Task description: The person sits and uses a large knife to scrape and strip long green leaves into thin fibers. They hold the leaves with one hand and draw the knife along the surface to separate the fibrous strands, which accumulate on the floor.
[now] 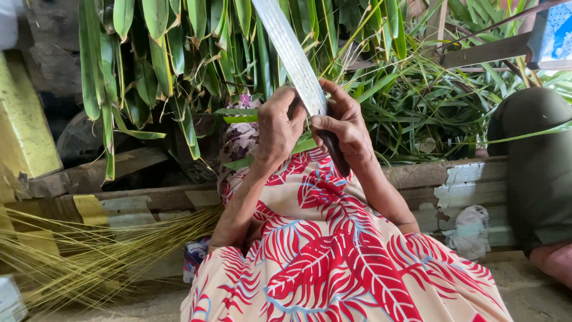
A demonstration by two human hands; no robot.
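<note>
Green leaf strip [241,118] runs sideways across the middle of the frame, pinched in the left hand [279,128], whose fingers are curled closed around it. Just beside it, the right hand [345,128] is wrapped tight on the dark handle of a long knife [292,56], thumb pressed toward the blade, which slants up to the top centre. Both hands rest above a lap in red leaf-patterned cloth [333,256]. Palm leaves [155,65] hang across the upper left; thin yellow sticks [89,256] lie bundled at lower left.
</note>
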